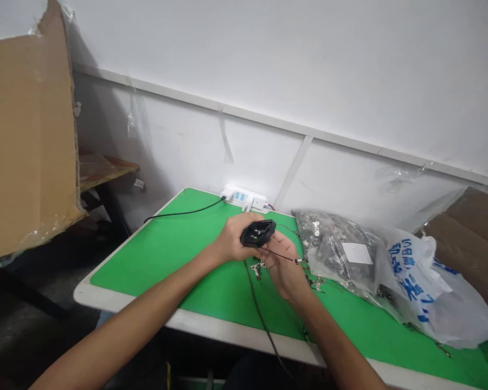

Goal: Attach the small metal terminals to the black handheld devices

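Note:
My left hand (236, 238) is closed around a black plastic housing (260, 234), its hollow side turned up toward me. Small shiny parts show inside the housing, too small to name. My right hand (283, 265) is palm up just under its right end, the fingers curled and partly hidden. A thin dark wire (280, 253) runs from beneath the housing between the right thumb and fingers, ending in a small light-coloured tip. Small metal pieces (258, 269) lie on the green tabletop (166, 260) below my hands. More metal pieces with wires (318, 283) lie right of my right hand.
A white power strip (244, 198) with a black cable (183, 213) plugged in stands by the wall. On the right are a clear bag of metal parts (333, 244) and a white plastic bag (439, 292). A grey cable (262, 314) hangs over the front edge. Cardboard (28, 141) stands left.

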`<move>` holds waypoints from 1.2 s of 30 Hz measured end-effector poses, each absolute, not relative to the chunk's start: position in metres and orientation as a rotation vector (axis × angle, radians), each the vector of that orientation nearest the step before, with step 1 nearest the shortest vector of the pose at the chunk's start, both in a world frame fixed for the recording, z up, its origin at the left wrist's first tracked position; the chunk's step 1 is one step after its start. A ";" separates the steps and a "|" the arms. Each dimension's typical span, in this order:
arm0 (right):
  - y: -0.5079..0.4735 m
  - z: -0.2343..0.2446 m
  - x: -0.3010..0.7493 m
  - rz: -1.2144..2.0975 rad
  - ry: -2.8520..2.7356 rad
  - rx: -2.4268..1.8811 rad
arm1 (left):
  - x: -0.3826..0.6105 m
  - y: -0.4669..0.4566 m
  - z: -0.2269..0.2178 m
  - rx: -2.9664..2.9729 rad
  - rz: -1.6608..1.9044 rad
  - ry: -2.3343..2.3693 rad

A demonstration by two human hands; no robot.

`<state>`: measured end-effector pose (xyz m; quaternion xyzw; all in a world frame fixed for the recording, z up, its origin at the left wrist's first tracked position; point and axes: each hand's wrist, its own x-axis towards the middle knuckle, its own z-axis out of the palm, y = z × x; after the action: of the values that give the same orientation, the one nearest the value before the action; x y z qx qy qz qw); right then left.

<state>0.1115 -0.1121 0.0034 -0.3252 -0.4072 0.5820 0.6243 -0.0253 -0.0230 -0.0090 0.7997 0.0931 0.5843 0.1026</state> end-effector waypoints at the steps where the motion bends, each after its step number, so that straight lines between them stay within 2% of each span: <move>1: -0.112 0.003 0.112 1.339 -0.936 -0.751 | -0.025 -0.023 -0.009 2.355 1.724 0.277; 25: -0.114 -0.001 0.104 1.272 -0.818 -0.714 | -0.021 -0.024 -0.021 2.412 1.593 0.318; 36: -0.117 -0.001 0.101 1.320 -0.731 -0.679 | -0.017 -0.025 -0.019 2.375 1.688 0.200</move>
<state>0.1007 -0.1175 -0.0010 -0.3022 -0.3251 0.5872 0.6769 -0.0167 -0.0249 -0.0192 0.8082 0.0680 0.5745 0.1100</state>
